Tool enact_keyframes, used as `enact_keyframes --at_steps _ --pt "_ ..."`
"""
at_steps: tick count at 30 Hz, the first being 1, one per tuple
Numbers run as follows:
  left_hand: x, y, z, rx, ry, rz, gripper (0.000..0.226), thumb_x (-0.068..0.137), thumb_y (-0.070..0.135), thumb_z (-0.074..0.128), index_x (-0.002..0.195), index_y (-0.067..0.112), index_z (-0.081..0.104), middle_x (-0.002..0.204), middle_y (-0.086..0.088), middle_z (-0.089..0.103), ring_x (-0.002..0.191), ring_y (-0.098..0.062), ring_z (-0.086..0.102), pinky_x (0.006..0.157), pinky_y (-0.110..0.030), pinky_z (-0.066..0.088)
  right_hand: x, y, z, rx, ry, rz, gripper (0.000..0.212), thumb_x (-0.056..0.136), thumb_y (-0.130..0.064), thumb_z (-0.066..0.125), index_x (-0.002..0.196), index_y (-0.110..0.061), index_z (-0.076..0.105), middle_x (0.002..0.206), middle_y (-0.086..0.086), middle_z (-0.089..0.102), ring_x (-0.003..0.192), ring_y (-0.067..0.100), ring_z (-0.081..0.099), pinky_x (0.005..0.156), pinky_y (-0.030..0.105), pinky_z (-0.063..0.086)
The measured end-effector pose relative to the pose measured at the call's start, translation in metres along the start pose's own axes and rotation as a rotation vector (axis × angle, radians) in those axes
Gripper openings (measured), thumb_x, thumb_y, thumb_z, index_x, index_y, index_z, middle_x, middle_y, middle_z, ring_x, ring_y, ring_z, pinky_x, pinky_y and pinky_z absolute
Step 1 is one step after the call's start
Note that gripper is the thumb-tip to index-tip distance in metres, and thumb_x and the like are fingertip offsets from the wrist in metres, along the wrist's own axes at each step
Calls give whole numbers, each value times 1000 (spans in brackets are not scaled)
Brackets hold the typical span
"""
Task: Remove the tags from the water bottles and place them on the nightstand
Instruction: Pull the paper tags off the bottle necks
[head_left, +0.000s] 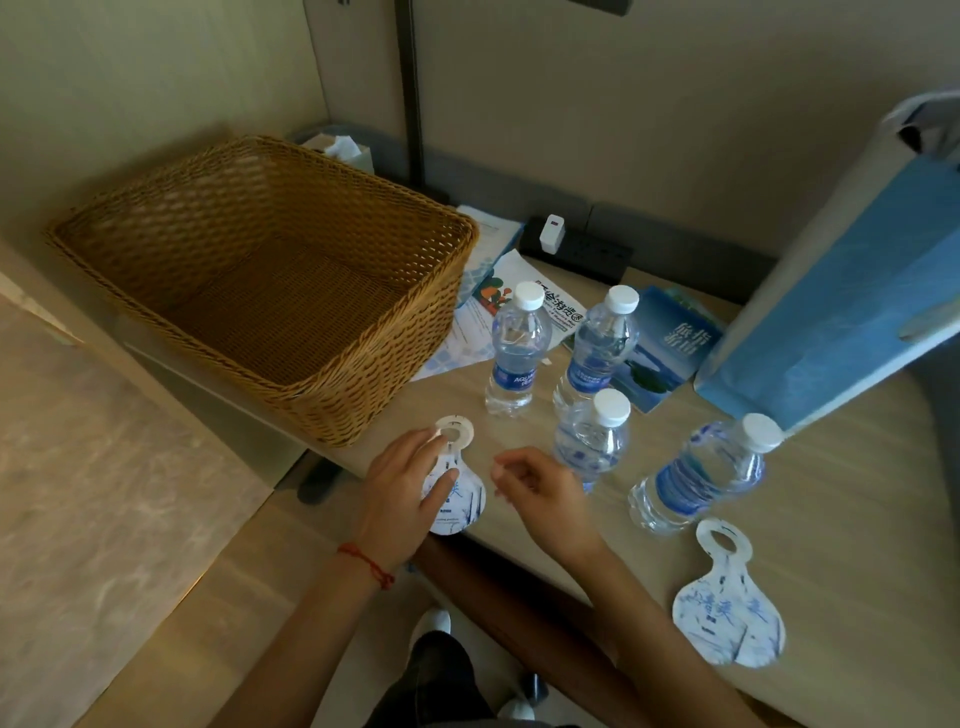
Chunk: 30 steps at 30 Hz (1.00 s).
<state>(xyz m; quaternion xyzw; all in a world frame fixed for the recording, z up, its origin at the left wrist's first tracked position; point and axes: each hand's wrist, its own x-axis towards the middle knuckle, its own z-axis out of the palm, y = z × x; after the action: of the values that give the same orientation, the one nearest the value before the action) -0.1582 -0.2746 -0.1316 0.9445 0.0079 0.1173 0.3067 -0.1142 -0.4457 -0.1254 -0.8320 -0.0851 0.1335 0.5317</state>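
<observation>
Nearest, the left hand (402, 486) presses flat fingers on a white-and-blue pear-shaped paper tag (453, 486) at the pale wooden surface (857, 493) edge, probably setting it down; the right hand (535, 486) hovers loosely curled, empty, beside four clear untagged plastic water bottles (592, 441).

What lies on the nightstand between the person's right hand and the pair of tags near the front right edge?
In the head view, only bare nightstand top lies between the right hand and the pair of tags; the nearest bottle stands just behind that line.
</observation>
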Motion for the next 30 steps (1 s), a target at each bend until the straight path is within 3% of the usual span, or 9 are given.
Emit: enact_keyframes --at_steps 4,8,10,16,21,25,30 --pt "-10 21 14 -53 -5 14 42 85 32 51 118 6 57 122 -14 59 114 -29 54 94 -41 46 -35 14 -29 -136 86 -110 16 86 -26 63 99 -19 66 85 -11 65 78 -6 58 69 5 43" --pt "-15 42 29 -82 -6 45 45 83 37 51 114 6 58 117 -14 62 109 -27 57 93 -33 42 -65 28 -62 -378 267 -273 17 85 -24 65 97 -12 66 92 1 67 81 10 62 70 26 51" --pt "-15 51 36 -119 5 47 44 83 35 54 116 6 58 117 -13 63 109 -24 56 95 -24 39 -76 38 -77 -422 396 -302 18 82 -18 69 96 -7 66 93 5 69 81 17 65 67 30 53" --pt "-8 74 58 -263 27 -36 49 79 18 68 123 4 51 125 -13 58 116 -16 49 94 -7 25 -87 58 -111 -175 668 -73 25 79 -19 72 101 -9 65 98 5 66 86 21 61 76 36 50" --pt "2 83 70 -380 -29 -122 57 77 22 70 128 7 47 131 -9 53 123 -19 47 99 -20 33 -76 69 -122 -119 724 35 40 76 -24 74 110 -9 58 105 7 63 92 23 59 79 35 47" --pt "14 83 76 -439 -39 -107 53 72 22 75 119 8 53 117 -6 61 108 -14 53 86 -7 35 -62 75 -122 -42 648 86 53 74 -27 76 119 -12 52 114 5 61 101 19 57 85 33 47" --pt "26 85 87 -564 -42 -211 47 66 22 79 105 28 54 101 8 62 99 -15 58 85 -27 43 -43 81 -125 68 581 142 52 71 -28 76 117 -22 52 104 -11 59 98 12 56 82 26 43"
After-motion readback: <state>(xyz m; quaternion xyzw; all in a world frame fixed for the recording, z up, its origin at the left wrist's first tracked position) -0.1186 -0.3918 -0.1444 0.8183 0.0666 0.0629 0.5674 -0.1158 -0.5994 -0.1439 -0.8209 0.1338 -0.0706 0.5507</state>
